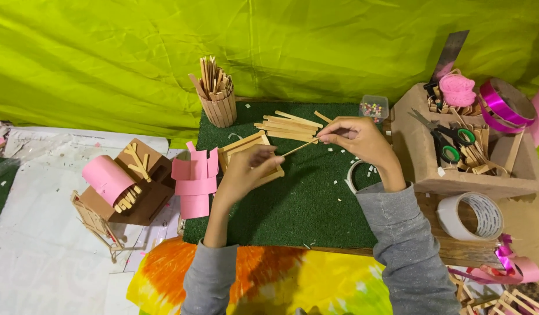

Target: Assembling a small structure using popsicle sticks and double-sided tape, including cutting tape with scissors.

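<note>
Both hands met over the green mat: the left hand and the right hand each pinched an end of a thin stick, above a wooden frame.

- A home craft corner, with work done low on a green turf mat.
- A draped green cloth serves as backdrop.
- Craft supplies lie around: a stick holder, scissors, tape roll, pink ribbon, cardboard box.
</note>
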